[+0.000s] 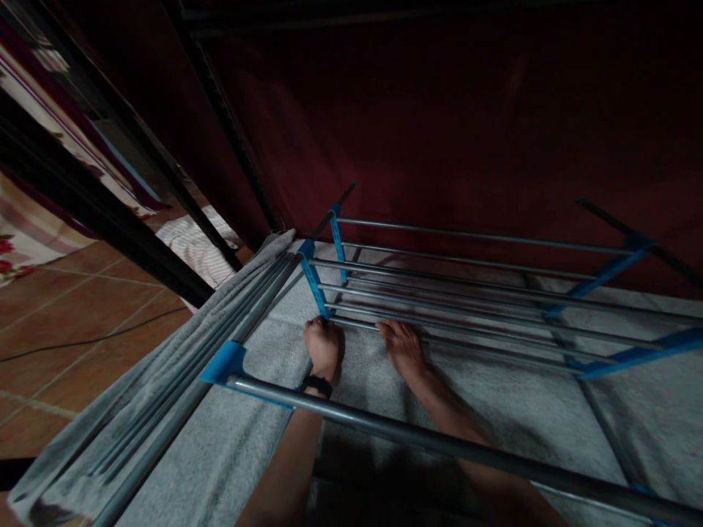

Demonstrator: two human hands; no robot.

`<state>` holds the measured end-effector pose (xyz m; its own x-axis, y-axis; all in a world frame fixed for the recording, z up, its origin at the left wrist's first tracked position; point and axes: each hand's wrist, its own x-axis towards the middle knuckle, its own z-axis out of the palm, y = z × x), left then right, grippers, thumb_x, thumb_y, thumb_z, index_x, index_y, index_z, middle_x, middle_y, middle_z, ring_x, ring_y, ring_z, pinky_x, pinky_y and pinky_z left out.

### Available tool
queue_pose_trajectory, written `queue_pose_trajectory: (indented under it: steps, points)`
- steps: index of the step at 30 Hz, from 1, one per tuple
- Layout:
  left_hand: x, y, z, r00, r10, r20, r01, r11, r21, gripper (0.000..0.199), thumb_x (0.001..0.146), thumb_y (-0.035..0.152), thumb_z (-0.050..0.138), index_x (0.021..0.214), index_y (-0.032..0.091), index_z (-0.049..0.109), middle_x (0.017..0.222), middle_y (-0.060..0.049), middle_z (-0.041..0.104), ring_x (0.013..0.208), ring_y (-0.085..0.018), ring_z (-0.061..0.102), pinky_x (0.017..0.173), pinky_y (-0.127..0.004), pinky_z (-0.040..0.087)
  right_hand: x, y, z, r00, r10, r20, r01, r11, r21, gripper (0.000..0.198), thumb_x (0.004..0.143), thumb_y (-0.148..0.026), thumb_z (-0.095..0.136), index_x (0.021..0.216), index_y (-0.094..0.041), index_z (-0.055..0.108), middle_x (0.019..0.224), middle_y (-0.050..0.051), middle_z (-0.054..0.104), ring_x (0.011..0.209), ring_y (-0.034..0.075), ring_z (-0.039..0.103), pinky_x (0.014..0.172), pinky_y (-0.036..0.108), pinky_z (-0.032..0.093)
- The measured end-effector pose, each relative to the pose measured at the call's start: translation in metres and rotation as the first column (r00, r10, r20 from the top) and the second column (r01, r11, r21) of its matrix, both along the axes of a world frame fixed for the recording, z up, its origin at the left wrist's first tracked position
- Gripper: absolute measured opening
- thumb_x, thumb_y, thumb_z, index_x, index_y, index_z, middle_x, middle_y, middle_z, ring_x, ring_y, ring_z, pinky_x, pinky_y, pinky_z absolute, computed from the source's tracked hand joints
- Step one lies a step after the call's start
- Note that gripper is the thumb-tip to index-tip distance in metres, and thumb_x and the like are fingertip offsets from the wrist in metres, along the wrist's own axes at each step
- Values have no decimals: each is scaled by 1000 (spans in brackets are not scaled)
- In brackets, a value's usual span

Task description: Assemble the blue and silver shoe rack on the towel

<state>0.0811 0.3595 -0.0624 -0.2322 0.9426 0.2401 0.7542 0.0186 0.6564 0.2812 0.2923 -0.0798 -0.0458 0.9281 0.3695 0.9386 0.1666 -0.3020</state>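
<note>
A rack of grey metal tubes with blue plastic brackets stands on a grey blanket (362, 373). My left hand (322, 348), with a dark band at the wrist, is closed at the lower end of a blue bracket (315, 284), where a thin tube (356, 323) meets it. Its fingertips are partly hidden. Just to the right, my right hand (403, 348) pinches that same tube between thumb and fingers. Both forearms pass under a thicker front tube (384, 427), which runs into a blue corner piece (226, 364) at the left.
Several loose thin tubes (190, 377) lie along the blanket's left side. More blue brackets (648, 353) hold the tubes at the right. Dark red cloth (439, 124) hangs behind. A black frame bar (104, 197) slants across the left, above a tiled floor (110, 300) with a cable.
</note>
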Motion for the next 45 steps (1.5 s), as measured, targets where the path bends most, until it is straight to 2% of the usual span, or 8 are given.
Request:
queue_pose_trajectory:
  steps: [3,7,17,24,31,37,42,45]
  points:
    - [-2,-3,1,998,-49,-46,51,998,39,18,89,18,49,80,17,64,81,-11,64,84,-25,60,77,-36,45,-1,-1,2,1000,-9,8,9,1000,4,35,100,-13,49,124,-28,70,116,4,71,103,19,61,93,32,48]
    - [-2,-4,1,998,-47,-50,50,998,46,19,90,17,47,81,17,64,83,-12,64,85,-25,60,80,-37,45,-1,-1,4,1000,-2,23,2,1000,-3,36,99,-11,49,124,-27,70,116,5,71,102,19,62,94,32,47]
    - [-2,-3,-2,999,-39,19,38,996,77,16,86,14,51,72,21,56,73,-5,56,81,-22,56,82,-35,44,-1,1,1,999,8,35,-8,1000,0,34,99,-11,49,122,-26,70,115,6,71,101,19,62,92,32,48]
    - [-1,-3,0,999,-27,-21,29,997,70,16,88,17,49,77,18,61,79,-8,59,84,-23,56,82,-36,45,-1,4,-6,999,28,23,-29,998,52,31,99,-12,52,121,-24,70,114,5,72,102,20,62,95,33,48]
    - [-6,4,-3,992,-44,-116,47,999,23,20,88,25,47,83,17,64,76,-9,58,84,-26,54,81,-38,45,-4,5,1,999,13,34,-13,1000,1,30,101,-15,49,122,-24,70,115,4,72,106,20,62,97,35,50]
    - [-13,18,-10,985,-65,-162,73,996,44,21,84,36,50,71,22,56,65,-5,48,80,-28,53,76,-40,44,-5,11,5,999,-8,45,9,1000,-27,31,102,-18,47,121,-30,70,114,3,72,104,20,63,95,34,49]
    - [-14,17,-8,985,-86,-152,96,994,58,20,79,37,52,63,25,45,61,-3,43,75,-26,49,74,-40,41,-6,9,5,999,-21,30,21,1000,-19,31,103,-19,45,121,-29,68,114,3,72,104,20,63,95,34,48]
    - [-13,18,-7,983,-83,-165,95,993,66,20,78,38,50,63,25,45,62,-3,42,75,-26,47,73,-39,39,-7,8,5,1000,-21,10,21,1000,-15,30,102,-18,48,122,-28,68,115,4,72,104,20,63,97,35,47]
